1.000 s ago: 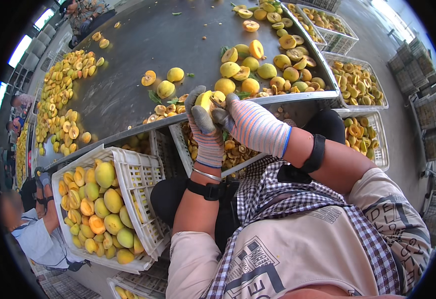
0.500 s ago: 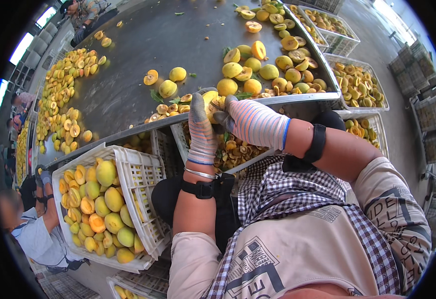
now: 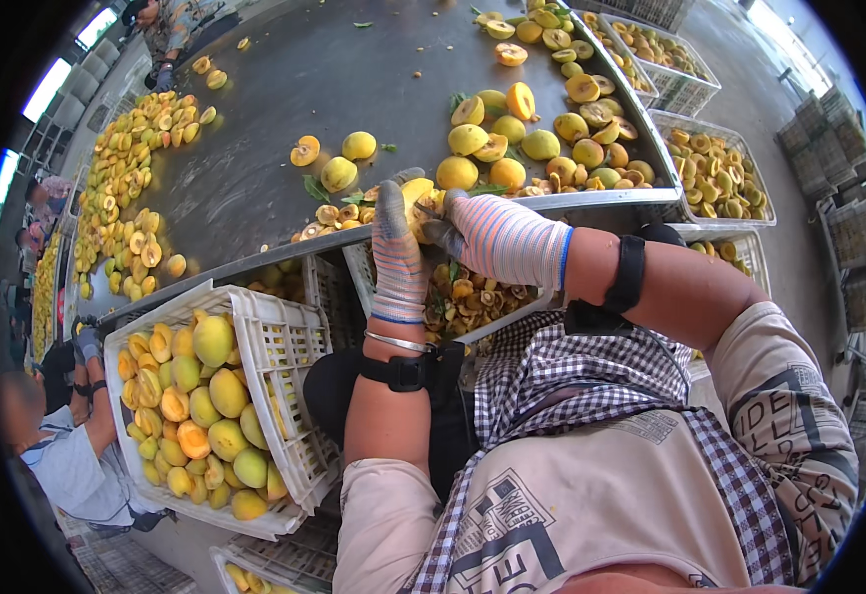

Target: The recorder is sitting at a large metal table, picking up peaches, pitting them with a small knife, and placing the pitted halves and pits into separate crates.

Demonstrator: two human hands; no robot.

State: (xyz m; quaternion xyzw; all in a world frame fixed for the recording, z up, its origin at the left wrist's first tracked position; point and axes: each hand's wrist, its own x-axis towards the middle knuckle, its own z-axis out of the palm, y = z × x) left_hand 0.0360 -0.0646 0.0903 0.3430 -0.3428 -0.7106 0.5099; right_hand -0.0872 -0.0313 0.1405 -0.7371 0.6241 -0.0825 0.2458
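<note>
Both my hands wear striped knit gloves with grey palms and meet at the near edge of the metal table (image 3: 255,129). My left hand (image 3: 399,252) is closed round a yellow peach (image 3: 413,195), holding it up just over the edge. From the right, my right hand (image 3: 502,236) comes against the same peach, its fingers curled in. Something dark and narrow shows at its fingertips, too small to name. Below my hands, a white crate (image 3: 473,299) holds cut peach pieces and scraps, partly hidden by my arms. Whole and halved peaches (image 3: 468,139) lie just beyond my hands.
A tilted white crate (image 3: 280,366) full of peaches stands at my left. More crates of halves (image 3: 715,170) line the table's right side. A heap of halves (image 3: 121,178) covers the table's left. One co-worker (image 3: 171,30) is at the far left, another (image 3: 87,445) at near left.
The whole view has shifted slightly. My hands keep their hold on the peach, with the right wrist and forearm turned a little. The far co-worker's hand has moved nearer the heap.
</note>
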